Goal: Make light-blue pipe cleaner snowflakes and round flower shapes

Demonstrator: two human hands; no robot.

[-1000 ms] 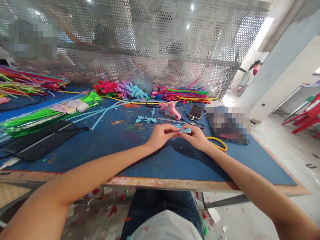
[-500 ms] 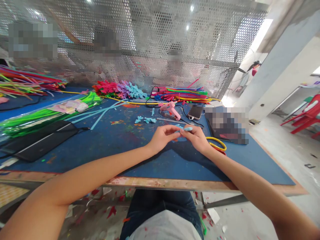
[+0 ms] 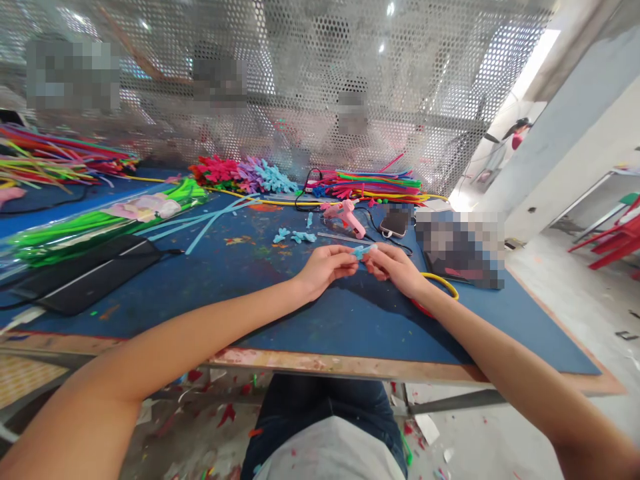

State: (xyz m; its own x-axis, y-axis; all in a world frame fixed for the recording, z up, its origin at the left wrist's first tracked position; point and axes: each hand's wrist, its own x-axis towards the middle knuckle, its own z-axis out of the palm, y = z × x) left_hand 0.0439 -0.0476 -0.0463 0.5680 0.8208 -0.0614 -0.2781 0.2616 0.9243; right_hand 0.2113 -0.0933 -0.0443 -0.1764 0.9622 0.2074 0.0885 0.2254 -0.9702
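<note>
Between my two hands, above the blue tabletop, is a small light-blue pipe-cleaner piece. My left hand pinches its left end with thumb and fingers. On the other side my right hand grips the right end, fingertips close to the left ones. Part of the piece is hidden by the fingers. Just beyond the hands lie two bent light-blue pipe-cleaner pieces and a pink glue gun. Yellow-and-red-handled scissors lie partly under my right forearm.
Bunches of red, purple and light-blue shaped pipe cleaners stand along the back, beside a multicoloured pile. Left are a bag of green pipe cleaners and a black power bank. A phone and a dark flat object lie right.
My fingers have shifted on the light-blue piece, and more of it shows between the hands. The whole view has moved slightly.
</note>
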